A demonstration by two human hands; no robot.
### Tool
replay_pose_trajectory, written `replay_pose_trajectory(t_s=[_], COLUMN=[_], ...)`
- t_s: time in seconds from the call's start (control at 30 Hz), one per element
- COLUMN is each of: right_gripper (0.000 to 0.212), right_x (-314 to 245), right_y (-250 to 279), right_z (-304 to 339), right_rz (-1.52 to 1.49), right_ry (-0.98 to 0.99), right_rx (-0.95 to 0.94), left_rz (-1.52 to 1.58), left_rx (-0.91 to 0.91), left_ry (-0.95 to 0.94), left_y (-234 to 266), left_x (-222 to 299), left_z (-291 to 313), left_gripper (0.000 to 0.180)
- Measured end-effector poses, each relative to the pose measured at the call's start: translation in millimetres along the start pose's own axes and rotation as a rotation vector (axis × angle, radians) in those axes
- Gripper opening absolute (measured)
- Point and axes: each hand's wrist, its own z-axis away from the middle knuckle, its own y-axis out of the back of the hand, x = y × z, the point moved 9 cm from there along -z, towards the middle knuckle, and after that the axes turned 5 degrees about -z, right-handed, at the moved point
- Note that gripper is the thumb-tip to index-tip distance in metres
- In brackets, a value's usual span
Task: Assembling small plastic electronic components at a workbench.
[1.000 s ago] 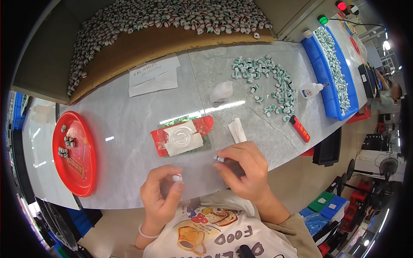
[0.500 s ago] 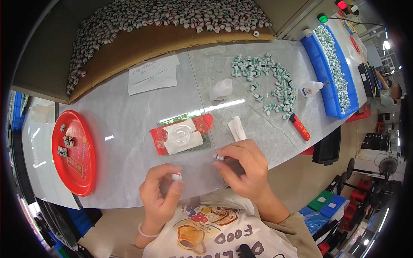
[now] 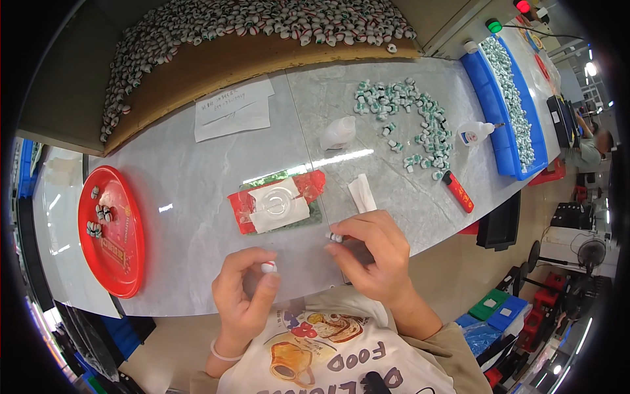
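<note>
Between thumb and forefinger, my left hand (image 3: pixel 244 289) pinches a small white cap with a red stripe (image 3: pixel 268 266). My right hand (image 3: pixel 375 257) grips a small white-and-dark piece (image 3: pixel 335 237) at its fingertips; the fingers partly cover it. The two pieces are apart, both over the table's near edge. Just beyond them lies a red tissue pack (image 3: pixel 314 186) with a clear round dish (image 3: pixel 281 205) on its white top. Beside my right hand is a folded white tissue (image 3: pixel 361 193).
A red oval tray (image 3: pixel 125 262) with several assembled pieces stands left. White-and-green pieces (image 3: pixel 430 125) lie scattered right, near two white squeeze bottles (image 3: pixel 338 133) and a red lighter-like object (image 3: pixel 457 192). A blue bin (image 3: pixel 482 92) is far right; a heap of caps (image 3: pixel 262 20) fills the shelf behind.
The view has shifted very slightly. Both hands keep their hold on their pieces, with hardly any movement.
</note>
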Motion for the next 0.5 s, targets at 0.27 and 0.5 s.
replay_pose_trajectory(t_s=[0.27, 0.5], right_gripper=[0.028, 0.027], right_x=[0.4, 2.3], right_y=[0.2, -0.9], right_z=[0.2, 0.8], right_rz=[0.001, -0.013], right_ry=[-0.004, -0.024], right_rx=[0.003, -0.006], left_rz=[-0.021, -0.016], left_rx=[0.003, -0.025], left_ry=[-0.023, 0.026], left_y=[0.7, -2.5], left_x=[0.9, 0.3], left_z=[0.4, 0.3], left_gripper=[0.021, 0.028])
